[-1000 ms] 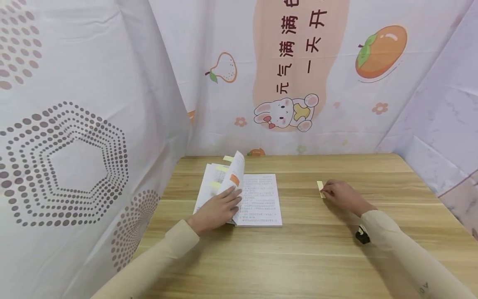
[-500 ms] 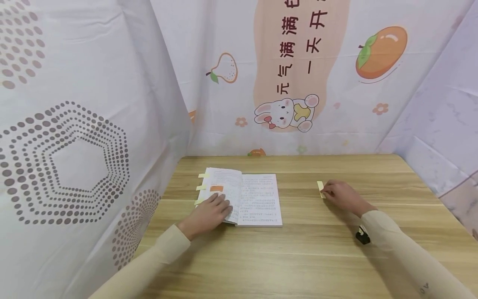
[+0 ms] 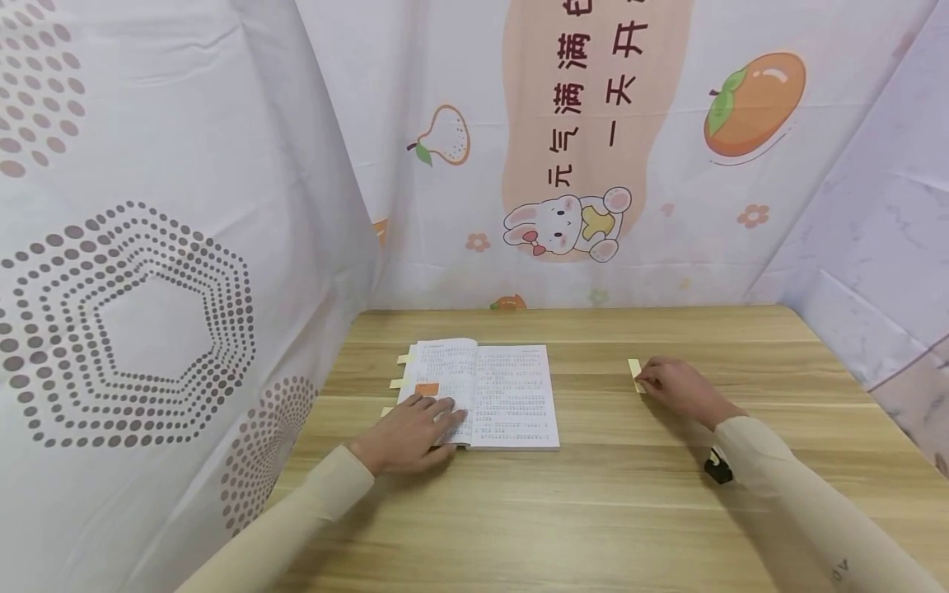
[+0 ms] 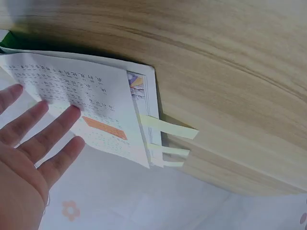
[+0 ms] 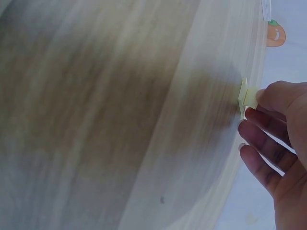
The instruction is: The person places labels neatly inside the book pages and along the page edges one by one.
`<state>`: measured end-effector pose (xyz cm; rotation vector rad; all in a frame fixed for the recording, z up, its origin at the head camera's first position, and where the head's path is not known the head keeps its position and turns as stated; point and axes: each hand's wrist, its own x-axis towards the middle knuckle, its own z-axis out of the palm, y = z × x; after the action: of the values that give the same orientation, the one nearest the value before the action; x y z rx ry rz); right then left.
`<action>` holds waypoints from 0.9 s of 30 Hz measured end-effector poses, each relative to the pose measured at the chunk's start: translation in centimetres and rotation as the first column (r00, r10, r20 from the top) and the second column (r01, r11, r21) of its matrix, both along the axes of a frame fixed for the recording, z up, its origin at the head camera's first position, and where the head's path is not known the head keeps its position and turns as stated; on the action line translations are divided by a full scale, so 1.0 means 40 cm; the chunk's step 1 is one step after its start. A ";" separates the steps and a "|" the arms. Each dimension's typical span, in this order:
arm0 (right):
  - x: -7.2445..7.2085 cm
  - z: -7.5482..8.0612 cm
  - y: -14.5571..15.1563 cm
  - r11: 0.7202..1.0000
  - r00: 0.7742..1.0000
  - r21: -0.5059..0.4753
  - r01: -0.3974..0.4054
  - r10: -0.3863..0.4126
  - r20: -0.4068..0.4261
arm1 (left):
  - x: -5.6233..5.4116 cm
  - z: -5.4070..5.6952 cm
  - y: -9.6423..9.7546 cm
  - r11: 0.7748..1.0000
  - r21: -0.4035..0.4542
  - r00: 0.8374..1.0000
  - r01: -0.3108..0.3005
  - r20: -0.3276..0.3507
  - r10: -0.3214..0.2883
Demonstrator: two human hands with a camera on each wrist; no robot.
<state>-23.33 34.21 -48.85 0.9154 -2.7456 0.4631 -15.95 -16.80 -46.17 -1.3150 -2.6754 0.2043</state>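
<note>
An open book (image 3: 513, 399) lies on the table in the head view. Its left page carries an orange patch (image 3: 427, 389), and pale yellow sticky tabs (image 4: 175, 130) stick out past the page edge. My left hand (image 3: 410, 433) rests on the lower part of that page, fingers spread and fairly straight in the left wrist view. To the right of the book, my right hand (image 3: 680, 389) is at a narrow pad of yellow sticky notes (image 3: 633, 368) on the table. Its thumb and forefinger pinch a yellow sticky note (image 5: 251, 97) lifted at one end from the pad.
The wood-grain table (image 3: 534, 519) reaches back to a white printed curtain (image 3: 445, 247). Another curtain (image 3: 159, 329) hangs close along the left side, and a third (image 3: 882, 247) on the right. A small black object (image 3: 717, 468) shows below the right cuff.
The raised leaf has come down to the left, and the left hand has gone with it and now lies on the page with fingers spread. The right hand has stayed at the sticky notes.
</note>
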 end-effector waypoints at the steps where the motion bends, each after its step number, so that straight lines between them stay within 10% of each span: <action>1: -0.001 0.001 0.000 1.000 1.000 0.000 0.000 0.000 0.000 | -0.001 -0.003 0.001 1.000 0.001 1.000 -0.005 0.003 0.005; 27: -0.009 0.003 -0.004 1.000 1.000 0.029 0.006 -0.006 0.022 | -0.044 -0.035 0.031 0.998 0.034 0.996 -0.044 -0.071 0.046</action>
<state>-23.69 34.06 -48.74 0.9143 -2.7809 0.4355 -17.72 -15.56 -47.57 -1.2152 -2.6383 0.2085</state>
